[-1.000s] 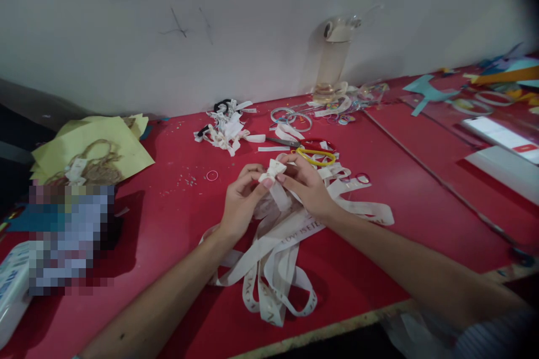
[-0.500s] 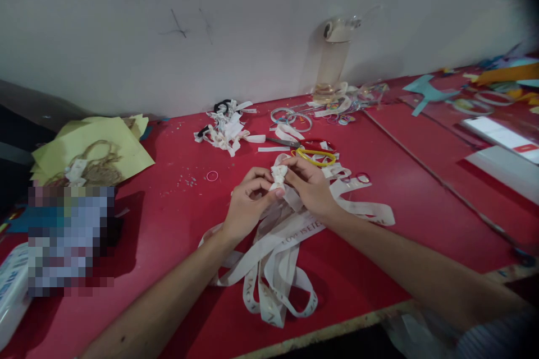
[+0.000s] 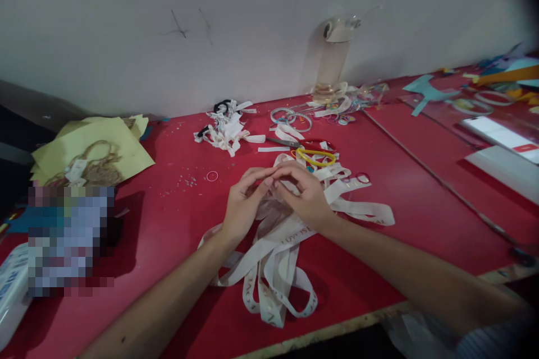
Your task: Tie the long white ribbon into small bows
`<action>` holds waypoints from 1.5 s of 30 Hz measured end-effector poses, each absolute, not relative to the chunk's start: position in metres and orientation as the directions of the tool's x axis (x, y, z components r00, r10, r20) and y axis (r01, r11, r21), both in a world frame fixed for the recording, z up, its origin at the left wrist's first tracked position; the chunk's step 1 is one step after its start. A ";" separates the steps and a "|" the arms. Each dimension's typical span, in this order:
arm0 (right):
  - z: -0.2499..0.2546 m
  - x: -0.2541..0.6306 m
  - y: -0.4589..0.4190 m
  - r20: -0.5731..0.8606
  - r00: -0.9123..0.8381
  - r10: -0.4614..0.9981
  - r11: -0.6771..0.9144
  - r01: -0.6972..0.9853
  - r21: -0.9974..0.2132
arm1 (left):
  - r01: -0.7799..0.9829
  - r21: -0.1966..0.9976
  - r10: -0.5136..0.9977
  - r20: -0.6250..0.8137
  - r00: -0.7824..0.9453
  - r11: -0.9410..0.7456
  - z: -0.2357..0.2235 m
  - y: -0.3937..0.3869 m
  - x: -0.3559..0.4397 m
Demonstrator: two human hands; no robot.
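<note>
Red tabletop (image 3: 168,219), ribbon (image 3: 273,247) lettered "LOVE IS"

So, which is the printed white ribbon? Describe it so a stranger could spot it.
Find the red tabletop, then the left hand and right hand meeting above it. Under them sprawls the white ribbon, its loops spreading toward the table's near edge. Unlike the small white pieces heaped near the wall, it's long and carries lettering.

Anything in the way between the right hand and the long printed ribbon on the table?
Nothing visible: the right hand partly covers the printed ribbon in this view, with no other object showing between them. The scissors lie beyond the hand, off that path.
</note>
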State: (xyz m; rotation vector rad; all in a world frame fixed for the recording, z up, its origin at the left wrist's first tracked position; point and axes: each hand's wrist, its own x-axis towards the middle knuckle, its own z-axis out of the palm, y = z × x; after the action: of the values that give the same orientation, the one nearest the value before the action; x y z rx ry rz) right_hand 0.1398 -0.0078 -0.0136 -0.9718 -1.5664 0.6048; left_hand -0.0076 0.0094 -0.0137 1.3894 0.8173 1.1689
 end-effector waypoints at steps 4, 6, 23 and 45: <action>-0.022 0.138 -0.005 0.469 -0.018 0.883 0.468 0.118 -0.876 | -0.117 0.983 0.954 0.165 0.250 -0.139 -0.016 0.010 -0.007; -0.022 0.139 -0.004 0.458 -0.007 0.889 0.456 0.099 -0.884 | -0.104 0.985 0.958 0.162 0.235 -0.141 -0.018 0.012 -0.008; -0.024 0.140 -0.001 0.480 0.044 0.876 0.466 0.173 -0.867 | 0.428 0.772 0.860 0.290 0.420 -0.470 -0.022 0.013 -0.009; -0.012 0.142 -0.007 0.568 0.060 0.821 0.531 0.284 -0.798 | -0.068 0.961 0.957 0.273 0.101 -0.267 -0.015 0.010 -0.011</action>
State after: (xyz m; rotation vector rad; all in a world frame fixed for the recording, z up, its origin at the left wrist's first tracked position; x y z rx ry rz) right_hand 0.1423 -0.0069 -0.0116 -0.9951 -1.5059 0.5302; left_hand -0.0109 0.0103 -0.0152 1.4146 0.9461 1.3465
